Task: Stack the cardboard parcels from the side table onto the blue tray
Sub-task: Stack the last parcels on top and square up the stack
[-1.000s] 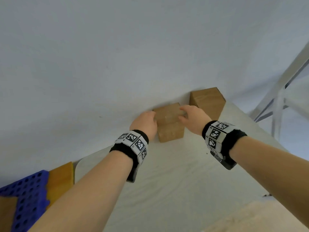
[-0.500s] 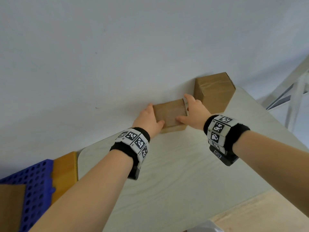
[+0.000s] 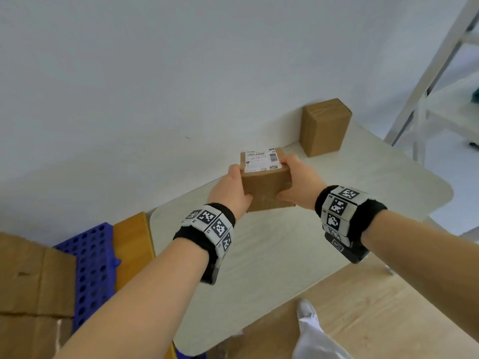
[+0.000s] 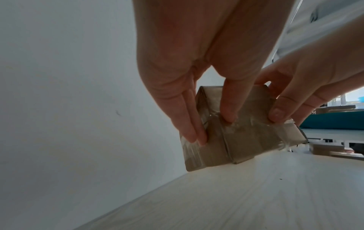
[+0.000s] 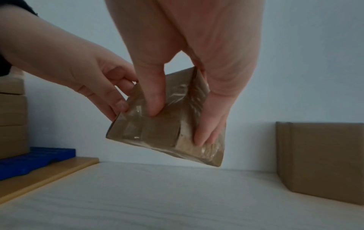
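Parcels (image 3: 23,278) already sit on the blue tray (image 3: 92,257) at far left, stacked, beside a wooden board (image 3: 132,244). Your left hand (image 3: 228,193) grips the left side of the labelled parcel (image 3: 264,187), thumb on the near face; your right hand (image 3: 300,183) clasps its right side in the same way. Both wrist views show that parcel tilted and clear of the side table (image 3: 259,268), taped underside facing the cameras. At right, a taller parcel (image 3: 324,128) stands upright on the table against the wall (image 3: 155,73).
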A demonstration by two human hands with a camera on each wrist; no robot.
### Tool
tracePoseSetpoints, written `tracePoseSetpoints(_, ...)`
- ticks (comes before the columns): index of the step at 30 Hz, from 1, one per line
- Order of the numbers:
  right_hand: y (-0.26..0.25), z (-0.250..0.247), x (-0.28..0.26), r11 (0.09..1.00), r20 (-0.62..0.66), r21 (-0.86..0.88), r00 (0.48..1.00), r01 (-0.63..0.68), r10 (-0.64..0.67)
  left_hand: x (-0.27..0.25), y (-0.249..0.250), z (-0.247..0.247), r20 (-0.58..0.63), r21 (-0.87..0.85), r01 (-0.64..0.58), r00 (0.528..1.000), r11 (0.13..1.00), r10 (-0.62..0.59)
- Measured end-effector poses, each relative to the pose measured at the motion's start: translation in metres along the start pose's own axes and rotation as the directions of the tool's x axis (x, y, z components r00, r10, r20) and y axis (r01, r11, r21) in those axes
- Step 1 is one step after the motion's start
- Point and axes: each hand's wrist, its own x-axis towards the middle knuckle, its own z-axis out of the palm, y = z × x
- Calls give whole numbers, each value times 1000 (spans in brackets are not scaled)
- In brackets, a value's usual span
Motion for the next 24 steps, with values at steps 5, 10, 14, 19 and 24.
tracePoseSetpoints(5,-60,35,-71,999,-86,-24,996,31,-33,-85,-36,-45,-72,-8,-94,993,996,93)
tracePoseSetpoints(10,-121,53,-125,994,-155,-57,982,98,-106,-155,-62,-91,-163,29,-134,977,991,136)
tracePoseSetpoints(14,-161,60,-157,983,-157,-57,971,173,-180,-204,-77,-118,-257,10,-111,960,994,110)
tracePoseSetpoints(19,-194,70,-193,957,-156,-25,944,289,-289,-261,-89,-139,-364,-9,-50,931,999,43)
tracePoseSetpoints(24,-214,93,-226,930,-109,-1,925,367,-364,-314,-104,-144,-417,-13,45,908,999,-46)
